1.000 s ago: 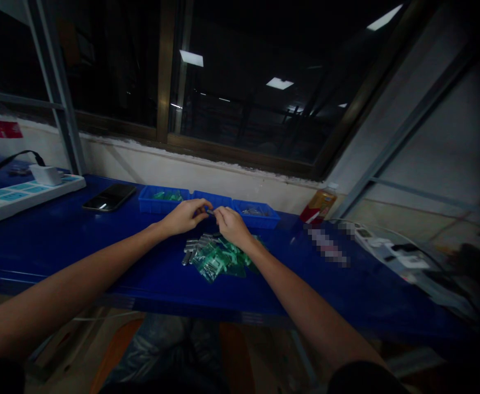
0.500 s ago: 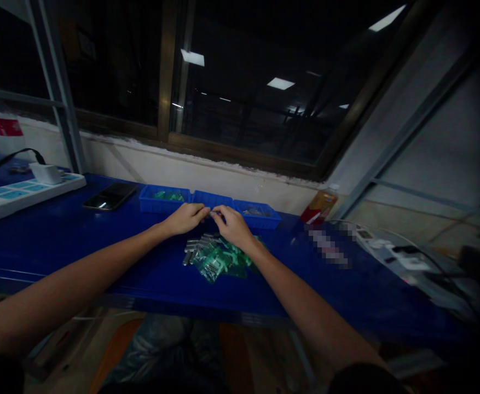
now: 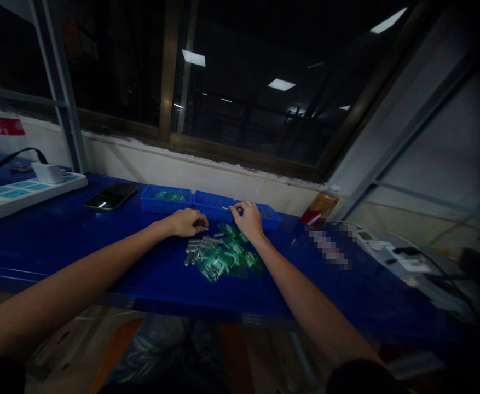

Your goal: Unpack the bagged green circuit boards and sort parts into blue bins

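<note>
My right hand (image 3: 248,220) is pinched on a small thin pale piece (image 3: 225,208) whose kind I cannot make out, held up in front of the blue bins. My left hand (image 3: 188,222) is lowered to the left of the pile, its fingers curled together; whatever may be in the fingertips is too small to name. Between my forearms lies a heap of small green-tinted clear plastic bags (image 3: 217,261). Several short silvery metal pieces (image 3: 190,253) lie at the heap's left side.
Behind my hands stand three joined blue bins (image 3: 166,205); the left one has green pieces in it. A phone (image 3: 111,197) and a white power strip (image 3: 30,196) lie to the left. On the right are a red-and-yellow carton (image 3: 319,208) and cables by the wall.
My hands were together at the bins and have moved apart. The right one shifted right with the pale piece; the left one dropped slightly toward the table, uncovering more of the heap.
</note>
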Tool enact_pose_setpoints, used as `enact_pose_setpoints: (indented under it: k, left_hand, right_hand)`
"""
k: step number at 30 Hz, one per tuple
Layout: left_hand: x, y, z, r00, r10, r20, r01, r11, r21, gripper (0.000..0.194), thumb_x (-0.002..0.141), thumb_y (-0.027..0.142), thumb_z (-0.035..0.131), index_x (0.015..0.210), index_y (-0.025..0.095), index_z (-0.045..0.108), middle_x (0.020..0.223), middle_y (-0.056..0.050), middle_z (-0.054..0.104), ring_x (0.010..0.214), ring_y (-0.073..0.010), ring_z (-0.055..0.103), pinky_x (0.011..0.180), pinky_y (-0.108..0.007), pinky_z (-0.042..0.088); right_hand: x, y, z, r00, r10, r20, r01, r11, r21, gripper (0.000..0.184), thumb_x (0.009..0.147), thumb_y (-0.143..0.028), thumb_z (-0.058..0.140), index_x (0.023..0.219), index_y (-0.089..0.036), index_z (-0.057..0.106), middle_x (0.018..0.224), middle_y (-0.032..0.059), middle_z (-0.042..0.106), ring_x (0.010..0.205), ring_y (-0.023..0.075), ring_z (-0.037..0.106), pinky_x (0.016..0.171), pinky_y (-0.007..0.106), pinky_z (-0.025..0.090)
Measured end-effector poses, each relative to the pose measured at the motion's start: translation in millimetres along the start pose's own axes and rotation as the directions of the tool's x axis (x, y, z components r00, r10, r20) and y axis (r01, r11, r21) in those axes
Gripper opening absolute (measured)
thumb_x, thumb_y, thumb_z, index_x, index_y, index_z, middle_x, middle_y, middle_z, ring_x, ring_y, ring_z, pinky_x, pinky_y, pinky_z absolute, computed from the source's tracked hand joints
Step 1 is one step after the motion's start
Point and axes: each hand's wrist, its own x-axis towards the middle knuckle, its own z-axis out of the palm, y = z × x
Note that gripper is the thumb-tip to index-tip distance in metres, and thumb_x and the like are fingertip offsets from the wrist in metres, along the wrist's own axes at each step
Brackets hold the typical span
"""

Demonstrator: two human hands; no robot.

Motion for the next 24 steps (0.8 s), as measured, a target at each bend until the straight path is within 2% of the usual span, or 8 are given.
enact_pose_setpoints:
  k: [4, 8, 10, 12, 15, 19, 21, 24]
  left_hand:
    - [0, -1, -0.5, 1.0, -0.016, 0.017, 0.014, 0.997, 0.071, 0.022, 0.077, 0.031, 0.054, 0.093, 0.018, 0.064, 0.093, -0.006, 0.064, 0.082, -0.0168, 0.059, 0.072, -0.024, 0.043]
    - [1, 0, 0.3, 0.998, -0.055, -0.035, 0.056, 0.998, 0.013, 0.018, 0.079, 0.023, 0.049, 0.088, 0.015, 0.062, 0.086, -0.007, 0.066, 0.079, -0.0171, 0.06, 0.07, -0.025, 0.043]
    - [2, 1, -0.2, 0.993, -0.081, -0.09, 0.078, 0.996, -0.041, 0.019, 0.081, 0.021, 0.045, 0.087, 0.015, 0.062, 0.083, -0.006, 0.067, 0.076, -0.0162, 0.061, 0.069, -0.025, 0.043]
    - [3, 3, -1.2, 0.985, -0.099, -0.14, 0.088, 0.993, -0.085, 0.022, 0.084, 0.021, 0.04, 0.085, 0.015, 0.062, 0.081, -0.006, 0.067, 0.075, -0.0157, 0.061, 0.069, -0.025, 0.043]
    - [4, 5, -2.6, 0.978, -0.113, -0.177, 0.09, 0.987, -0.131, 0.029, 0.087, 0.026, 0.034, 0.079, 0.014, 0.06, 0.075, -0.006, 0.066, 0.071, -0.0152, 0.06, 0.067, -0.025, 0.043]
    - [5, 10, -3.1, 0.978, -0.132, -0.163, 0.098, 0.974, -0.204, 0.036, 0.09, 0.032, 0.03, 0.073, 0.014, 0.057, 0.07, -0.005, 0.064, 0.067, -0.0147, 0.059, 0.064, -0.025, 0.043]
    - [4, 13, -3.9, 0.973, -0.147, -0.177, 0.1, 0.964, -0.248, 0.036, 0.09, 0.033, 0.03, 0.076, 0.014, 0.057, 0.07, -0.005, 0.064, 0.067, -0.0146, 0.059, 0.064, -0.026, 0.043]
    - [1, 17, -6.1, 0.957, -0.087, -0.276, 0.01, 0.963, -0.269, 0.025, 0.089, 0.03, 0.036, 0.098, 0.014, 0.053, 0.081, -0.005, 0.064, 0.074, -0.0146, 0.06, 0.068, -0.026, 0.045]
  right_hand:
    - [0, 3, 2, 1.0, 0.016, 0.003, -0.016, 1.0, -0.025, 0.027, 0.082, -0.039, 0.05, 0.074, -0.018, 0.065, 0.074, 0.0062, 0.06, 0.076, 0.0206, 0.052, 0.073, 0.033, 0.04]
    - [0, -3, -3, 1.0, 0.007, -0.021, -0.008, 1.0, -0.025, 0.029, 0.083, -0.039, 0.047, 0.074, -0.018, 0.065, 0.076, 0.0068, 0.059, 0.078, 0.0208, 0.052, 0.075, 0.034, 0.04]
    - [-1, -11, -8, 0.999, -0.047, -0.015, 0.047, 0.999, 0.012, 0.026, 0.084, -0.037, 0.047, 0.077, -0.018, 0.064, 0.076, 0.0066, 0.059, 0.079, 0.0204, 0.052, 0.077, 0.034, 0.04]
    - [-4, -24, -14, 0.987, -0.152, 0.046, 0.147, 0.985, 0.088, 0.021, 0.082, -0.035, 0.05, 0.085, -0.019, 0.063, 0.078, 0.0053, 0.059, 0.08, 0.0193, 0.052, 0.078, 0.033, 0.04]
    - [-10, -42, -17, 0.934, -0.311, 0.175, 0.279, 0.943, 0.183, 0.022, 0.079, -0.032, 0.056, 0.098, -0.02, 0.058, 0.084, 0.0036, 0.059, 0.084, 0.0185, 0.052, 0.079, 0.032, 0.04]
    - [-16, -52, -13, 0.898, -0.371, 0.239, 0.326, 0.923, 0.205, 0.014, 0.082, -0.027, 0.052, 0.093, -0.02, 0.057, 0.088, 0.0041, 0.059, 0.086, 0.0179, 0.051, 0.079, 0.031, 0.039]
    - [-16, -51, -12, 0.905, -0.36, 0.226, 0.316, 0.926, 0.209, 0.014, 0.085, -0.028, 0.047, 0.09, -0.02, 0.057, 0.087, 0.0046, 0.059, 0.086, 0.0175, 0.051, 0.08, 0.031, 0.039]
    - [-13, -48, -11, 0.926, -0.315, 0.21, 0.27, 0.938, 0.216, 0.02, 0.089, -0.03, 0.04, 0.085, -0.02, 0.057, 0.084, 0.0046, 0.059, 0.085, 0.0169, 0.052, 0.08, 0.03, 0.039]
